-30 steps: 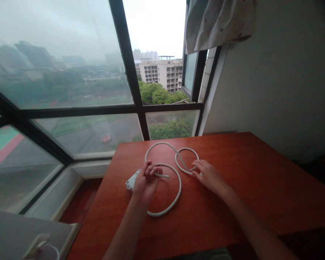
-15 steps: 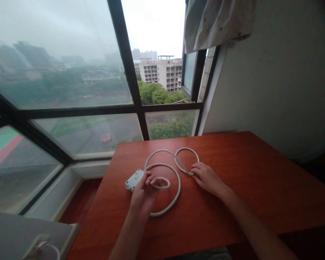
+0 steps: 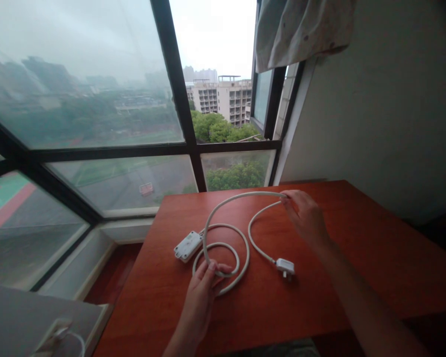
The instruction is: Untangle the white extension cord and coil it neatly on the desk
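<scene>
A white power cord (image 3: 247, 248) runs in loops over the red-brown table. My left hand (image 3: 204, 287) pinches it near the front of the coil. Further back and to the right, my right hand (image 3: 305, 214) grips another stretch and holds it raised, so an arc of cord spans between both hands. From my right hand the cord curves down to a white plug (image 3: 285, 267), whose metal prongs face the front. At the cord's other end, a white power strip (image 3: 188, 246) lies left of the coil, touched by neither hand.
The wooden table (image 3: 357, 248) ends at a dark-framed window (image 3: 234, 147) behind and a wall (image 3: 371, 124) on the right. Its left edge drops to a lower floor strip. A curtain (image 3: 305, 34) hangs above. A wall socket with a white cord (image 3: 61, 334) sits lower left.
My right hand has moved right and up, pulling the cord into a wide arc. The plug now shows on the table. My left hand has shifted slightly towards the front, uncovering the power strip.
</scene>
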A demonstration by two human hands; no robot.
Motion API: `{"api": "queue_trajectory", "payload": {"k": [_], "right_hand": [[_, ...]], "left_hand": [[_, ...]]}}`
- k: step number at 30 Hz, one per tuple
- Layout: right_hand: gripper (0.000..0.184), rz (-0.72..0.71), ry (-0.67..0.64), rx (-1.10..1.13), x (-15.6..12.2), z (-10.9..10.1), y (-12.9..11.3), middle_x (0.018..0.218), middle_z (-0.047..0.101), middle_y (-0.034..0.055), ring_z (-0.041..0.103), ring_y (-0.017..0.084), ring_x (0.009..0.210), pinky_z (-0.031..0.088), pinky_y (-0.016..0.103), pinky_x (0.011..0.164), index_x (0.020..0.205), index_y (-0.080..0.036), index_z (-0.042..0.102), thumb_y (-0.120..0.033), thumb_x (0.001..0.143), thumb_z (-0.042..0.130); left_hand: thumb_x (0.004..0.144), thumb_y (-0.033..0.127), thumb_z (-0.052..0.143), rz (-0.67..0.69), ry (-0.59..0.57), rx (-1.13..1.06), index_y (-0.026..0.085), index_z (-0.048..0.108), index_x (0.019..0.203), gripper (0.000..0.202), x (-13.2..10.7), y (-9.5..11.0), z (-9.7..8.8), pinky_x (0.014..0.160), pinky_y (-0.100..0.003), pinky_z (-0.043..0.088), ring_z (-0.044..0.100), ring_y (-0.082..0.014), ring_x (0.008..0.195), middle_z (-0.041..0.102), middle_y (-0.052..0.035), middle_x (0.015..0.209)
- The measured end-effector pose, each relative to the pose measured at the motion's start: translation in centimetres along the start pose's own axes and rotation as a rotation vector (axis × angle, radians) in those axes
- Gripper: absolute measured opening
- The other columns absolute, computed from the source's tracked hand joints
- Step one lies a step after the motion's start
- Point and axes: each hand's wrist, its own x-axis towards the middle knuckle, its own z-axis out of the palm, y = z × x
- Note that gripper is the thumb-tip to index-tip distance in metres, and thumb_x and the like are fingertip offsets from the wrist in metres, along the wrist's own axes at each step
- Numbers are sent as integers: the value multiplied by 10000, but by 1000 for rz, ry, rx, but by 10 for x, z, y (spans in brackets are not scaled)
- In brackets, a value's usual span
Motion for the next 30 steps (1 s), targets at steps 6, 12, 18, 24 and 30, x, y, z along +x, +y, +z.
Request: {"api": "queue_trajectory", "payload": {"k": [6, 12, 18, 24, 30], "right_hand": [[339, -18, -31, -39, 27, -5, 2, 966, 676, 97, 603, 246, 937, 447, 346, 832, 1015, -199, 638, -446, 942, 418], [342, 11, -168, -86, 34, -4, 10, 904, 708, 80, 638, 231, 843, 438, 308, 724, 943, -217, 687, -456, 923, 444], [367, 54, -279, -109, 33, -4, 14, 693, 688, 35, 615, 176, 616, 379, 266, 577, 832, -217, 697, -493, 902, 465], [258, 21, -369, -106, 25, 7, 37, 830, 713, 57, 647, 198, 759, 450, 284, 673, 875, -209, 693, -395, 888, 513], [388, -92, -414, -47, 7, 9, 47, 1127, 661, 99, 599, 250, 1062, 466, 407, 939, 1145, -200, 618, -132, 765, 576]], "left_hand": [[749, 387, 724, 8, -46, -8, 137, 629, 807, 274, 10, 0, 3, 804, -339, 526, 652, -228, 898, 689, -90, 910], [743, 332, 729, 21, -36, -68, 147, 599, 846, 249, 17, 3, 9, 781, -332, 539, 667, -219, 881, 693, -68, 874], [726, 266, 732, -13, -12, -108, 168, 541, 973, 327, 19, 2, 9, 759, -340, 551, 686, -228, 872, 704, -62, 857], [722, 214, 718, -58, 16, -81, 195, 476, 1113, 460, 19, -2, 3, 723, -344, 565, 699, -246, 871, 688, -66, 911], [729, 169, 688, -64, 30, -90, 198, 445, 1133, 472, 24, -6, -4, 691, -341, 569, 699, -256, 866, 677, -49, 845]]}}
